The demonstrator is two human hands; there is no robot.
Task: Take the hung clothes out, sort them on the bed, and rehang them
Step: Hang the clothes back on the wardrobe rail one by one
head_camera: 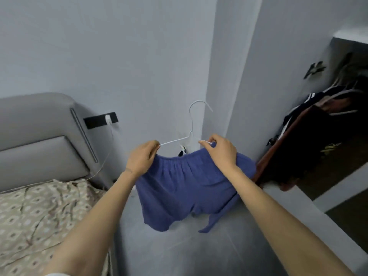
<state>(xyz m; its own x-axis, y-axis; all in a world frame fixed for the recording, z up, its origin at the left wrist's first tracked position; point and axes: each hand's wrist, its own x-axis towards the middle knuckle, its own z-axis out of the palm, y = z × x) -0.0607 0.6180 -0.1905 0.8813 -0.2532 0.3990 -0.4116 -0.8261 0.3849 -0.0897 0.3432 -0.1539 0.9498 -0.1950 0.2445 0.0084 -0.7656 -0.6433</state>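
Observation:
A pair of blue shorts (185, 188) hangs by its waistband from a white wire hanger (191, 124), held up in front of me over the floor. My left hand (141, 158) pinches the waistband's left end at the hanger's left arm. At the hanger's right arm my right hand (221, 152) pinches the waistband's right end. The hanger's hook points up, free of any rail. Dark clothes (310, 144) hang in the open wardrobe (338, 46) at the right. The bed (39, 212) lies at the lower left.
A grey padded headboard (35, 140) stands at the left, with a black wall socket and white charger (107, 119) beside it. A wall corner juts out behind the hanger. Grey floor runs between bed and wardrobe.

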